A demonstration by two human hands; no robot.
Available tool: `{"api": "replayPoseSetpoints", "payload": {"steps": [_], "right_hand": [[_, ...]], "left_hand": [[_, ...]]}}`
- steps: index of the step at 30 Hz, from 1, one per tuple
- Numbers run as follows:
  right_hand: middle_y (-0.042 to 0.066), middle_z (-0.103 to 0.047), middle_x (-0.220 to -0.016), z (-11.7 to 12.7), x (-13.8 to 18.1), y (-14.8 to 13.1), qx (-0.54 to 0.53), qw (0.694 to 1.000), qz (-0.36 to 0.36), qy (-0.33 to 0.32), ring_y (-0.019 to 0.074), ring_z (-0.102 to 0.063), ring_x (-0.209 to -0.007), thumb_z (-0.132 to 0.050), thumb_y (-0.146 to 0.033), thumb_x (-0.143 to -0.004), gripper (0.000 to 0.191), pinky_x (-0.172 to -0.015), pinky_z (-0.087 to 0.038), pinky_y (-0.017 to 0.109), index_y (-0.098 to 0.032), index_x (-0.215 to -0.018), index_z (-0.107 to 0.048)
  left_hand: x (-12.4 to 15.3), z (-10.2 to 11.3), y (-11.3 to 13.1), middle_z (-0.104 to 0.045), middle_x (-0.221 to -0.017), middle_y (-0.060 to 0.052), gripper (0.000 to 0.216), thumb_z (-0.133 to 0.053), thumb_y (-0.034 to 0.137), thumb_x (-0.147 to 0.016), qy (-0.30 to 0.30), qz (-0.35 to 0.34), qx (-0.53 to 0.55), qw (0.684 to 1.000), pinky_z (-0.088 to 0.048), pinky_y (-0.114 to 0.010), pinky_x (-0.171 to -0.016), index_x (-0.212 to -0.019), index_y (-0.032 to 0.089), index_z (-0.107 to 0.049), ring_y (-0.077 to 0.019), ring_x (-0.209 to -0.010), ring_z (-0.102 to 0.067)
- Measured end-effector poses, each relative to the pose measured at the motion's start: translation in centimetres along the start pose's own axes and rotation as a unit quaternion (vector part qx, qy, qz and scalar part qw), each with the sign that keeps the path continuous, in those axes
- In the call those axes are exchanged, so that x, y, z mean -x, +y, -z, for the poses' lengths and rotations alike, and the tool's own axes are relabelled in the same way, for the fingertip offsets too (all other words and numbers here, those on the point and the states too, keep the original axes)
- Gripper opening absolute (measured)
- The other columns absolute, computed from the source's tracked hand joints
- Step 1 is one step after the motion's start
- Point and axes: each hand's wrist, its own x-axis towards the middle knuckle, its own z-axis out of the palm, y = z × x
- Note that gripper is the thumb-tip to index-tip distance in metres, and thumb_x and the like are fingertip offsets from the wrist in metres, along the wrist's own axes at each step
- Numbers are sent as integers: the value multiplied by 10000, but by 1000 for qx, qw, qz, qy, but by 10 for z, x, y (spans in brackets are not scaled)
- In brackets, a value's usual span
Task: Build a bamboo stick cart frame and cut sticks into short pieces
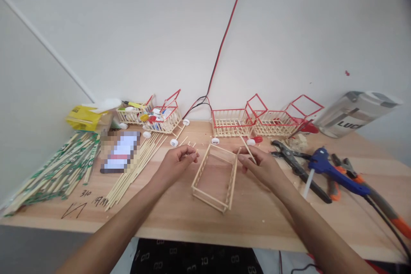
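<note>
A rectangular frame of thin wooden sticks stands on the wooden table between my hands. My left hand is curled just left of the frame's far corner, its fingers pinched on a short wooden stick. My right hand sits at the frame's right far corner, thumb and fingers pinched on a thin wooden stick that slants up and back. Neither hand grips the frame itself, as far as I can see.
Loose sticks and wrapped chopstick packs lie at the left beside a phone. Red-trimmed stick baskets and white wheels line the back. A blue glue gun and pliers lie at the right.
</note>
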Motion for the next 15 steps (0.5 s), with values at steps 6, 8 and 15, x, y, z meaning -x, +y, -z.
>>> {"api": "replayPoseSetpoints", "payload": {"steps": [6,8,15], "right_hand": [[47,-700,-819,-4,7,-8,13,999,4,30,177,-663,-693,-528,-435,-870,247,-687,-480,300,-192,-850,-571],[59,-704,-835,-3,14,-7,40,998,1,53,181,-655,-715,-518,-441,-874,258,-673,-471,290,-193,-828,-571],[38,-698,-801,-3,35,3,82,984,-27,156,172,-641,-694,-537,-483,-857,288,-637,-459,261,-202,-870,-601]], "left_hand": [[10,7,1,-550,-640,35,255,-554,412,-841,0,26,88,996,-181,-192,-400,-790,163,-535,-37,-405,-282],[16,9,3,-520,-620,46,250,-556,402,-839,13,38,123,992,-159,-183,-393,-774,168,-499,-33,-404,-269],[45,5,8,-447,-557,83,220,-585,372,-800,21,129,178,975,-120,-169,-395,-858,198,-463,-36,-398,-245]]}}
